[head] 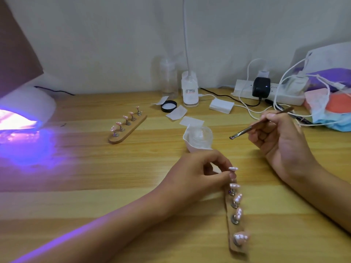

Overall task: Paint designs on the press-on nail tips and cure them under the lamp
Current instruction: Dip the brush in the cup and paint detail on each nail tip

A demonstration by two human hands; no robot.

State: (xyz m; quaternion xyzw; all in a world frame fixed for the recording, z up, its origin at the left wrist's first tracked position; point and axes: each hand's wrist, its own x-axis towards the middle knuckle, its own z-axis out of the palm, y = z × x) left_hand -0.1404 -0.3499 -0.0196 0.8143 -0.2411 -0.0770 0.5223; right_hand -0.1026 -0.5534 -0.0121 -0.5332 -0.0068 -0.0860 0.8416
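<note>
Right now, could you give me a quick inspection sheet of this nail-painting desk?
Surface: wooden table, purple glow from the lamp spilling over its left side.
Job's things: near strip of five nail tips by the left hand; far strip of five standing alone; curing lamp lit at the left edge; brush; white dish.
Clutter: paper squares, black lid, clear bottle, face masks and bags at right.
Grippers: left hand pinching the end tip's stand; right hand holding the brush, raised off the work.
Cables: white leads and a black adapter on a power strip.
Surroundings: plain pale wall.
</note>
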